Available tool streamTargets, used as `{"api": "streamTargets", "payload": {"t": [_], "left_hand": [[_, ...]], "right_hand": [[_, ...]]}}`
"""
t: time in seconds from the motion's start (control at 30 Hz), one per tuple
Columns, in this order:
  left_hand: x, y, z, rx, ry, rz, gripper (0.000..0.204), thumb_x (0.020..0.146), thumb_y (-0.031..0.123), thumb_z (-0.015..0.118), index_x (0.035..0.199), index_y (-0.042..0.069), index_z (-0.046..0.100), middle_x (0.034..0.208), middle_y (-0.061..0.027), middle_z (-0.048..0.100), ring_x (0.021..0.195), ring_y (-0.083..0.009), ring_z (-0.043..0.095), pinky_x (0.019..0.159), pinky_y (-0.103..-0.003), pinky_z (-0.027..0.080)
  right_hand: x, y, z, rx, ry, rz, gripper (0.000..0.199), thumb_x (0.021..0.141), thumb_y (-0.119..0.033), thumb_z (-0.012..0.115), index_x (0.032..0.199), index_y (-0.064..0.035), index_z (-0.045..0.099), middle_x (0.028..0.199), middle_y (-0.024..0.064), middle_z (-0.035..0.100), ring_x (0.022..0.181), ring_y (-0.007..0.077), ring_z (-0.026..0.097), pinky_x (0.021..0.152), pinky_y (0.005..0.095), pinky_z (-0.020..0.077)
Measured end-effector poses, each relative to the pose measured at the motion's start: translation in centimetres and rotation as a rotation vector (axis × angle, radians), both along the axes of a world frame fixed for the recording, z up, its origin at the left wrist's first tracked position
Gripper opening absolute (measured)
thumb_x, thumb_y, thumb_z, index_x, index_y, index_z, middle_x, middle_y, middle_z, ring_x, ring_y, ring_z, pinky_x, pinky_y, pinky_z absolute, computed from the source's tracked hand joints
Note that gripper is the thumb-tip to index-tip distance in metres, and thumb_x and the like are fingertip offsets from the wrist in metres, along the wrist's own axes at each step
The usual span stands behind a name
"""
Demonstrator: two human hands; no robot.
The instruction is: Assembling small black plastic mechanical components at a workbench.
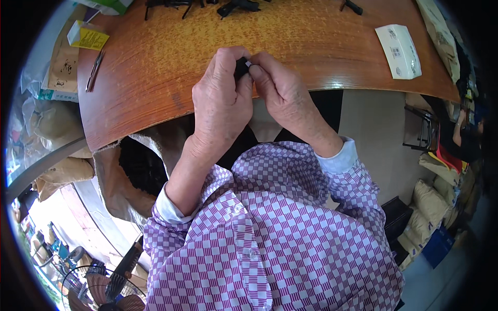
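Note:
Both my hands meet just above the near part of the wooden table. Wrapped in the fingers of my left hand is a small black part, mostly hidden by the hand. A small whitish tip shows at its right side. There my right hand pinches with thumb and forefinger against the part. Its exact kind cannot be made out.
Several black pieces lie along the table's far side, another farther right. A pen-like tool and a yellow-white box are left, a white packet right. An open sack stands below the table edge.

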State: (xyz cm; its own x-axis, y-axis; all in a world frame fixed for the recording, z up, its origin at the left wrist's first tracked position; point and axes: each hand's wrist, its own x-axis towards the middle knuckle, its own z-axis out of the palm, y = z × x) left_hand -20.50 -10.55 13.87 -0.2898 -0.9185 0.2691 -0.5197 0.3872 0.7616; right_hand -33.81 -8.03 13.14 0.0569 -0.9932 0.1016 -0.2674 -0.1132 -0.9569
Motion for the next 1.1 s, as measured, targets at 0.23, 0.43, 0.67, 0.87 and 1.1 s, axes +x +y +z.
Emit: {"api": "streamTargets", "payload": {"t": [0.23,0.43,0.67,0.87,1.1], "left_hand": [[-0.4,-1.3,1.9,0.665,0.897,-0.087,0.028,0.090,0.000,0.046,0.118,0.005,0.049,0.093,-0.0068,0.061,0.070,-0.0093,0.056,0.058,-0.021,0.043],[-0.3,-1.0,1.3,0.943,0.991,-0.156,0.038,0.094,0.008,0.045,0.131,0.007,0.044,0.094,-0.0069,0.061,0.071,-0.0097,0.056,0.059,-0.020,0.042],[-0.4,-0.2,1.5,1.004,0.841,-0.352,0.036,0.096,0.013,0.048,0.131,0.007,0.047,0.089,-0.0059,0.060,0.067,-0.0089,0.056,0.052,-0.016,0.039],[0.6,-0.3,0.6,0.957,0.766,-0.425,0.040,0.094,0.008,0.049,0.134,0.004,0.043,0.103,-0.0078,0.061,0.078,-0.0112,0.061,0.065,-0.019,0.049],[0.9,0.4,0.1,0.528,0.361,-0.280,0.040,0.094,0.001,0.048,0.133,0.002,0.042,0.108,-0.0075,0.060,0.096,-0.0103,0.058,0.076,-0.022,0.050]], "right_hand": [[-2.6,0.1,0.0,-0.023,-0.234,-0.108,0.017,0.097,-0.017,0.049,0.105,-0.0023,0.054,0.075,0.0007,0.056,0.053,0.0025,0.045,0.046,0.0170,0.0353],[-3.6,0.4,0.3,0.121,-0.479,0.000,0.017,0.094,-0.015,0.055,0.106,-0.0030,0.054,0.075,0.0020,0.059,0.050,0.0021,0.046,0.041,0.0154,0.0326],[-5.2,0.1,0.3,0.312,-0.661,0.182,0.023,0.092,-0.020,0.059,0.107,-0.0038,0.056,0.071,-0.0001,0.058,0.049,0.0001,0.043,0.039,0.0148,0.0270],[-4.5,-0.2,0.2,0.385,-0.547,0.175,0.025,0.091,-0.023,0.060,0.106,-0.0038,0.058,0.069,-0.0020,0.057,0.050,-0.0001,0.043,0.040,0.0152,0.0277],[-1.9,-0.1,-0.3,0.200,-0.330,0.038,0.032,0.095,-0.032,0.053,0.108,-0.0035,0.058,0.062,-0.0043,0.048,0.051,0.0013,0.040,0.044,0.0176,0.0286]]}}
